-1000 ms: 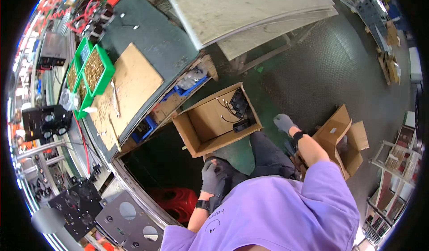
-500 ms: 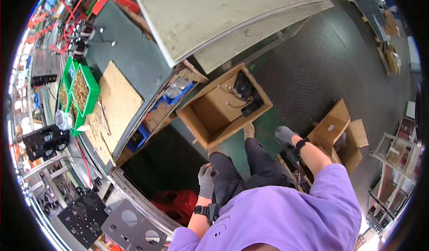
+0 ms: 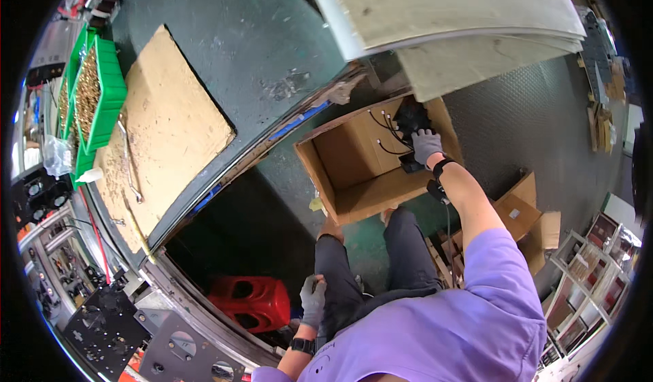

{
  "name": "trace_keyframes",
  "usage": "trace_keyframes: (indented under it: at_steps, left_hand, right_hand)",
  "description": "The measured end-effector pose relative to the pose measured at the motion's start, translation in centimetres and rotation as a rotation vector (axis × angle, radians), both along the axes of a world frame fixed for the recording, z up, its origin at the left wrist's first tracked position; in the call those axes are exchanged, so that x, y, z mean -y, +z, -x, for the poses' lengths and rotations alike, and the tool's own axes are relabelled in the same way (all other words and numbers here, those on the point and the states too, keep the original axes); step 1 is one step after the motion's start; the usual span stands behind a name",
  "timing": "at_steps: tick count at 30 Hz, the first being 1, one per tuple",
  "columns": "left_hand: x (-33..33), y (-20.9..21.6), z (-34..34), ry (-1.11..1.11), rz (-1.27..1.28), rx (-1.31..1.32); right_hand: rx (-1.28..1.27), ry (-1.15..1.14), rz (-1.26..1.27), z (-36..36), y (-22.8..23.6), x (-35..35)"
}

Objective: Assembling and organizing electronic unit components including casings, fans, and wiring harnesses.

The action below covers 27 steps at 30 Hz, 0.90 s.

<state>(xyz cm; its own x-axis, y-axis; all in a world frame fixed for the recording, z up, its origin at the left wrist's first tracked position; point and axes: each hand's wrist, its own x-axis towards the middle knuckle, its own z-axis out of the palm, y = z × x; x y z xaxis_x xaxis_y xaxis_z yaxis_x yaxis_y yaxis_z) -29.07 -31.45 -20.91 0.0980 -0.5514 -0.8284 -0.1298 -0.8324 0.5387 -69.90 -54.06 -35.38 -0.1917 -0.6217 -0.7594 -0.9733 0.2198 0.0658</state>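
Note:
A cardboard box (image 3: 367, 202) with its top open stands in front of my legs. On its right side lie black parts (image 3: 412, 117) with thin black cables (image 3: 389, 131) ending in small light plugs; their exact kind is unclear. My right hand (image 3: 426, 145), in a grey glove, reaches into the box, its fingers bent over one black part and their tips partly out of sight. My left hand (image 3: 313, 300), also gloved in grey, hangs beside my left thigh with its fingers curled, and I see nothing in it.
The workbench (image 3: 272, 48) at left bears a cardboard sheet (image 3: 170, 117), a wrench (image 3: 128, 157) and green bins (image 3: 109, 96) of small brass-coloured pieces. Large grey panels (image 3: 462, 14) jut over the far side. A red plastic stool (image 3: 252, 304) sits underneath; another opened carton (image 3: 520, 212) stands at right.
My right hand has moved forward and left, from outside the box onto the black parts inside. My left hand has stayed by my thigh. The view has shifted closer to the bench.

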Motion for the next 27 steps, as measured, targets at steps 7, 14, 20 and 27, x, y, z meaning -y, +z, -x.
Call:
trace_keyframes:
  at_steps: [7, 14, 20, 27]
  left_hand:
    - [0.1, -3.8, 1.3, -0.339, 0.479, 0.54]
    - [-0.6, -4.9, 2.6, -0.344, 0.37, 0.641]
    - [-0.9, -4.9, 3.7, -0.324, 0.34, 0.627]
    - [-2.1, -4.6, 4.1, -0.296, 0.329, 0.602]
  right_hand:
    - [-0.16, 0.654, 0.033, -1.3, -12.3, 3.4]
    - [-0.259, 0.895, 0.059, -1.1, -21.5, 1.6]
    - [-0.438, 1.216, -0.218, 0.5, -23.6, -1.6]
    - [0.149, 0.749, -0.087, -3.3, -12.0, 2.1]
